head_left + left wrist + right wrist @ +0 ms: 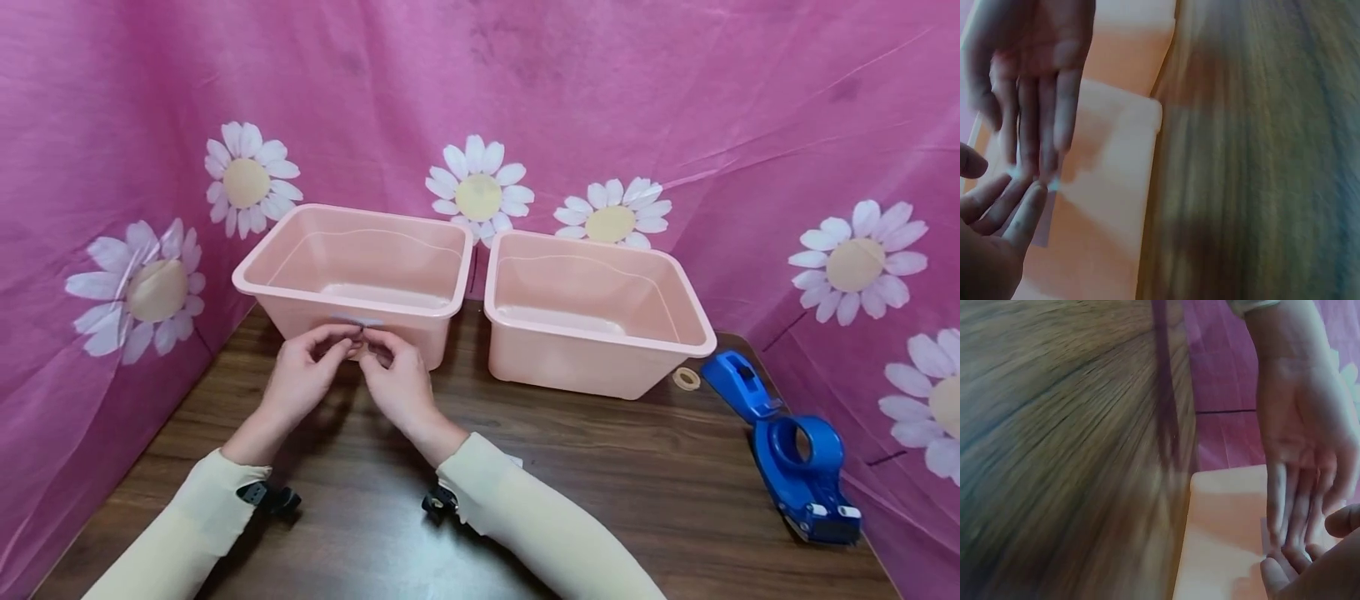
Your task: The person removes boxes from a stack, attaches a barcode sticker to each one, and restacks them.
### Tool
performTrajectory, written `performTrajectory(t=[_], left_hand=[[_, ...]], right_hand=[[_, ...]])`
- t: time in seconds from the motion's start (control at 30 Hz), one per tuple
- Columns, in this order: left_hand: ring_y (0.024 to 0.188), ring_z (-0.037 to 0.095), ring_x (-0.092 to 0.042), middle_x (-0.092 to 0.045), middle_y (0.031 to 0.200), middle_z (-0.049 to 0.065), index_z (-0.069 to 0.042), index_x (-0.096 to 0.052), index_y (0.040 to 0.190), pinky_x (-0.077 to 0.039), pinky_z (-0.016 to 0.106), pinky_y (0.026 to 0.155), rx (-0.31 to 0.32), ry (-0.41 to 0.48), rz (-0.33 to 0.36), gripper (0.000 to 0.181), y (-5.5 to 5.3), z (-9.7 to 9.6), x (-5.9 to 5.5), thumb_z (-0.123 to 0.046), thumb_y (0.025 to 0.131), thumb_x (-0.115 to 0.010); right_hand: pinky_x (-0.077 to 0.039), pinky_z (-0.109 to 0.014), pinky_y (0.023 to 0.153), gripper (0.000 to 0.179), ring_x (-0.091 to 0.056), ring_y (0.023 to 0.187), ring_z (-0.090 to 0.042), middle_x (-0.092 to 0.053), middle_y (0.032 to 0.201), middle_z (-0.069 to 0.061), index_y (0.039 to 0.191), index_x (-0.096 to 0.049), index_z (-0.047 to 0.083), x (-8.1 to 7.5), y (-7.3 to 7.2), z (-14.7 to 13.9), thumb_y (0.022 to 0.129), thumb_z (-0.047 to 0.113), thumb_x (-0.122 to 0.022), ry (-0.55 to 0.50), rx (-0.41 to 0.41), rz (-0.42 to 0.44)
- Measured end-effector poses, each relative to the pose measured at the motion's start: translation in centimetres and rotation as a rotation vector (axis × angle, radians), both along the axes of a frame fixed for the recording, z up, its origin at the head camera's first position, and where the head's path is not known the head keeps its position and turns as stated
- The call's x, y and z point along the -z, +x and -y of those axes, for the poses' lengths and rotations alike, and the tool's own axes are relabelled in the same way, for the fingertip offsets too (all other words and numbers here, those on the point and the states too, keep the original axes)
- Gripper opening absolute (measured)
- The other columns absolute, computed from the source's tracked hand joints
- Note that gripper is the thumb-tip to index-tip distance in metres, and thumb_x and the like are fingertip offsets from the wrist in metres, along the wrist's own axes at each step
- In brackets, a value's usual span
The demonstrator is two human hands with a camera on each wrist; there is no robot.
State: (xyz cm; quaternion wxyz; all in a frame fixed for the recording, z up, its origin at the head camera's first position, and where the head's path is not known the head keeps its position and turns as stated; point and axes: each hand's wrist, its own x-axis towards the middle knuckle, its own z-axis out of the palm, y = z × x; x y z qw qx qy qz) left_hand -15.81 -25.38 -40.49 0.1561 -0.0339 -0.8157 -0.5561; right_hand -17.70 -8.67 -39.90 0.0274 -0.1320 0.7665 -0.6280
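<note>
In the head view my left hand (303, 371) and right hand (401, 383) meet fingertip to fingertip in front of the left pink bin (281, 317). Thumb and index finger of each hand come together on a small, thin, pale grey strip (358, 321), which overlaps the bin's front wall. The strip (1044, 228) also shows beside the fingertips in the left wrist view. Both wrist views show the other fingers stretched out straight, their tips meeting close to the bin wall. The fingertips hide much of the strip.
A second pink bin (570, 362) stands just right of the first. Beyond it lie a small tan ring (686, 379), a small blue tape dispenser (738, 383) and a larger blue one (798, 479). A pink flowered curtain (585, 92) surrounds the brown wooden table (637, 517).
</note>
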Motion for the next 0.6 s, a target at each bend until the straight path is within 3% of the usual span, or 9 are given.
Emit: performTrajectory(t=[0.1, 0.27, 0.6], left_hand=[[0.099, -0.017, -0.070, -0.079, 0.126, 0.033, 0.009, -0.076, 0.131, -0.058, 0.006, 0.088, -0.029, -0.017, -0.019, 0.028, -0.4, -0.6, -0.1, -0.005, 0.111, -0.064], [0.096, -0.016, -0.072, -0.079, 0.124, 0.034, 0.010, -0.077, 0.130, -0.058, 0.005, 0.086, -0.065, 0.004, -0.024, 0.027, -0.2, -0.2, -0.2, -0.004, 0.110, -0.065], [0.092, -0.023, -0.065, -0.080, 0.128, 0.027, 0.002, -0.078, 0.134, -0.053, 0.002, 0.080, -0.167, -0.072, 0.047, 0.032, 0.7, 1.6, -0.2, -0.018, 0.112, -0.066]], right_hand=[[-0.061, -0.036, 0.115, 0.038, -0.076, 0.131, -0.021, -0.078, 0.143, -0.008, 0.144, -0.075, 0.007, -0.3, -0.2, 0.5, 0.107, 0.012, -0.067, -0.018, -0.008, 0.016], [-0.058, -0.035, 0.120, 0.039, -0.073, 0.137, -0.024, -0.078, 0.144, -0.010, 0.143, -0.075, 0.005, -0.4, -0.5, 0.4, 0.106, 0.009, -0.065, -0.046, 0.007, 0.038], [-0.059, -0.035, 0.119, 0.040, -0.075, 0.133, -0.024, -0.081, 0.138, -0.008, 0.140, -0.077, 0.004, -0.2, 0.1, -1.5, 0.101, 0.008, -0.069, -0.032, 0.055, 0.014]])
